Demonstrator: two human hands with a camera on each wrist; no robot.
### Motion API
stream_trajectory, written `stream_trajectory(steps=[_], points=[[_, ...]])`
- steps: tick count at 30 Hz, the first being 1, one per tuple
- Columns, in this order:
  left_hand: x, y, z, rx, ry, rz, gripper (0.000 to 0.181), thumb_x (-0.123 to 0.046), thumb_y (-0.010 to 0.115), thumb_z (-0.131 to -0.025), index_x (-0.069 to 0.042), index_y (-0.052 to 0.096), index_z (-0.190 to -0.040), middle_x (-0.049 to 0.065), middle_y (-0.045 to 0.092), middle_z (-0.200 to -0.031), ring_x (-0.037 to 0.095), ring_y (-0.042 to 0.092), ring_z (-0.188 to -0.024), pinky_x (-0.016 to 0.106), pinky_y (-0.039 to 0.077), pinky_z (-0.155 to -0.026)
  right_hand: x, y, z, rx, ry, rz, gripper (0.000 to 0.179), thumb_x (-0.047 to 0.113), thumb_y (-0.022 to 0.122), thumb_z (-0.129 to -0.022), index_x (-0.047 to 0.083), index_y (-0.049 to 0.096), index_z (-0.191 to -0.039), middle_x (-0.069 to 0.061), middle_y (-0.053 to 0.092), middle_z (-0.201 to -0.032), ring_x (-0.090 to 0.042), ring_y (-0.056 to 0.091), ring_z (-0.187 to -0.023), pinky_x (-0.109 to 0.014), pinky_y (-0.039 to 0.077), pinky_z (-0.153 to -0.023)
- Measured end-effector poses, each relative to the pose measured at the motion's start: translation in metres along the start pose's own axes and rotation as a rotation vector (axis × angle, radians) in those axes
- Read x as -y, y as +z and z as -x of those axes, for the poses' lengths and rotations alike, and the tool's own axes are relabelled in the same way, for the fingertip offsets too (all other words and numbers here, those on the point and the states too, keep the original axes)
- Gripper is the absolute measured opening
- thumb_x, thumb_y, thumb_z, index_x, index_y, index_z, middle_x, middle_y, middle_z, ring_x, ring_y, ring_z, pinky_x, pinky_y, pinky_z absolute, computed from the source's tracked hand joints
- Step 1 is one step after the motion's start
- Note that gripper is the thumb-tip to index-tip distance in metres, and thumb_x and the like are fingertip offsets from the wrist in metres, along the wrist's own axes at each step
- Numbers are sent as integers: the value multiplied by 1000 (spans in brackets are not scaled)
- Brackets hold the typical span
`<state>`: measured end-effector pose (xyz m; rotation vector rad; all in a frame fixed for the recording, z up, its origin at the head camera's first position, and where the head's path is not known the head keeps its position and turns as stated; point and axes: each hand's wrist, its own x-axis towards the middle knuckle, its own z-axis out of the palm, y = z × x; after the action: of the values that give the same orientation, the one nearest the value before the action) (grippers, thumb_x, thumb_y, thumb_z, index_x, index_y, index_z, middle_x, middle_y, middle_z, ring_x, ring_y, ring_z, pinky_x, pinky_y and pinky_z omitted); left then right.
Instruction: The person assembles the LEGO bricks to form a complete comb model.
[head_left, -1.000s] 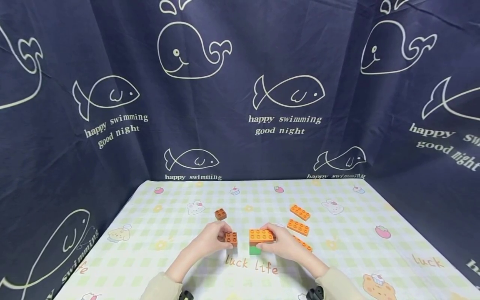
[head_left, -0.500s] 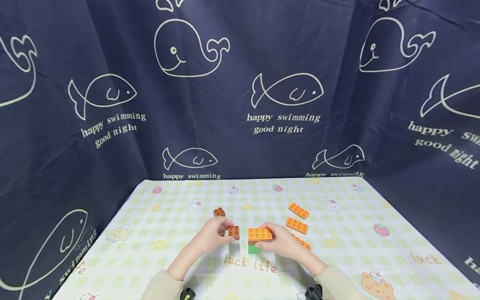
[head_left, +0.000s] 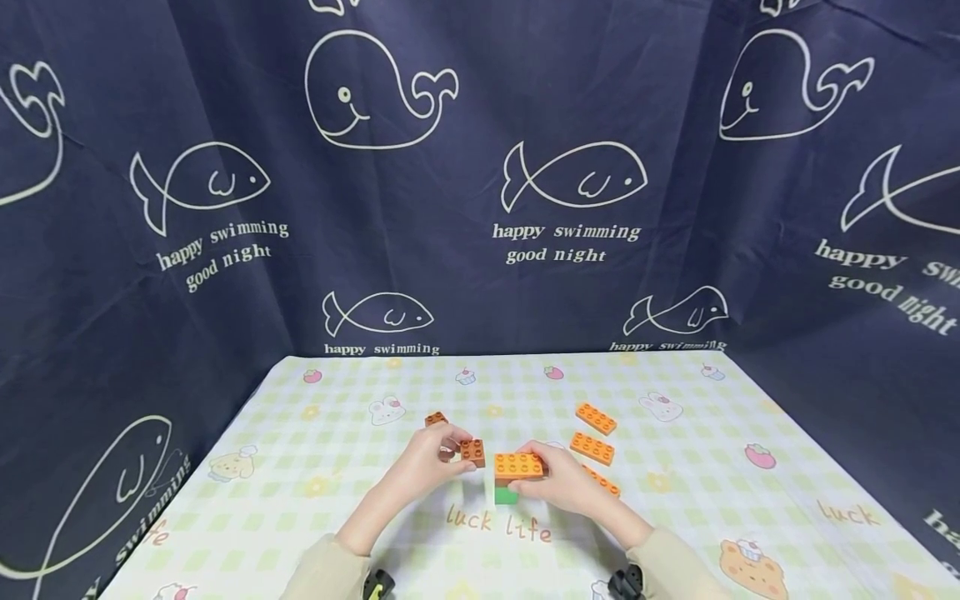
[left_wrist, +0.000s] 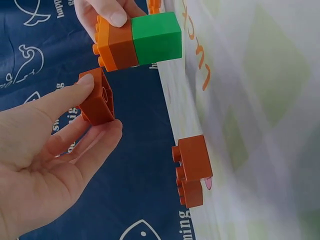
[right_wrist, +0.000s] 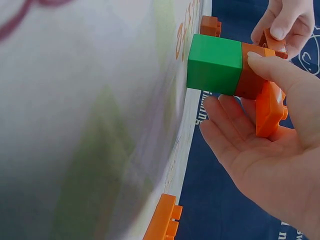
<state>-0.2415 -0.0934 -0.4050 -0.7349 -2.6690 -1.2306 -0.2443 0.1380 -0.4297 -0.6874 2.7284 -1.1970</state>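
Brick of reddish brown (head_left: 472,452) sits between the thumb and fingers of our left hand (head_left: 427,467); an uneven pinch could twist it askew. Just beside those fingertips, apart from the brick, our right hand (head_left: 566,483) grips the stack by its brown layer (left_wrist: 121,49). On top, the orange plate (head_left: 517,464) reaches past the green block (head_left: 506,496) towards our right palm, so pressing that end could pry it loose. We cannot tell whether the block touches the desk (head_left: 525,575); if not, a push from above might tip the stack between our fingers. Beyond the left fingers lie loose brown bricks (left_wrist: 196,157); outside the right hand, orange plates (head_left: 592,447), which a careless wrist could sweep aside.
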Motion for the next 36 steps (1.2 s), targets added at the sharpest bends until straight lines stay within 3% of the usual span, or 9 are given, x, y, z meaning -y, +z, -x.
stream_trajectory(steps=[5, 14, 21, 36], points=[[-3, 1, -2, -16, 33, 24, 33, -19, 71, -72, -5, 60, -100, 4, 60, -94, 16, 58, -81, 24, 52, -73, 1, 0, 0, -14, -16, 10, 35, 39, 67, -73, 21, 56, -100, 10, 58, -86, -9, 50, -78, -25, 41, -69], [-9, 6, -6, -5, 29, 29, 35, -23, 70, -72, -7, 60, -102, 3, 61, -96, 14, 58, -84, 20, 51, -75, 2, -1, 3, -4, -51, -45, 31, 31, 68, -74, 14, 56, -96, 3, 58, -81, -9, 50, -68, -20, 42, -60], [-12, 9, -9, -3, 40, 30, 33, -21, 70, -72, -8, 61, -101, 2, 60, -95, 13, 58, -83, 16, 50, -74, 4, -1, 4, -9, -43, -32, 32, 32, 68, -74, 14, 56, -97, 4, 57, -81, -9, 50, -69, -20, 41, -60], [-21, 15, -12, 3, 88, -12, 30, -20, 70, -72, -9, 62, -99, 1, 60, -92, 13, 58, -81, 17, 50, -72, 3, -1, 2, -10, -72, -33, 29, 30, 67, -75, 14, 56, -97, 6, 57, -81, -7, 50, -68, -19, 42, -59]])
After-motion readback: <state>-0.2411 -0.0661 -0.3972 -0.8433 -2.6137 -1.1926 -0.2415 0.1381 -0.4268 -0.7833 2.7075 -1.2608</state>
